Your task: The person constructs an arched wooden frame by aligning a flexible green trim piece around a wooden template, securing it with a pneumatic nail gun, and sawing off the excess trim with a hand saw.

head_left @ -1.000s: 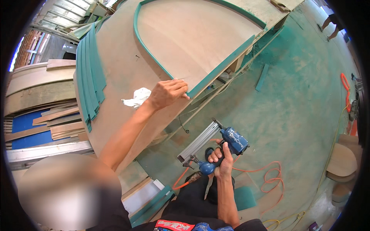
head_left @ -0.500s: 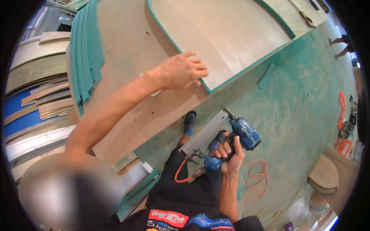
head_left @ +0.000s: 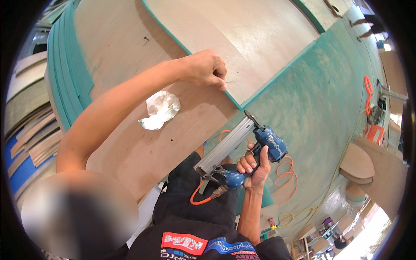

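Note:
My right hand grips the handle of a blue pneumatic nail gun with a long silver magazine. Its nose points up toward the near corner of a pale curved panel edged with green strips. An orange air hose joins the tool by a brass-coloured fitting. Over the panel's left green edge is my left hand, closed with the fingers curled in and the thumb against them. Whatever it may hold is hidden.
The panel lies on a wooden worktable, beside a crumpled white bag or cloth. Green curved strips are stacked at the left. More hose coils on the green-stained floor. Another person's legs show at upper right.
My left hand has gone from loosely spread fingers to a closed fist, slightly up and left. The nail gun has shifted slightly left and up. The white crumpled thing has come into fuller view.

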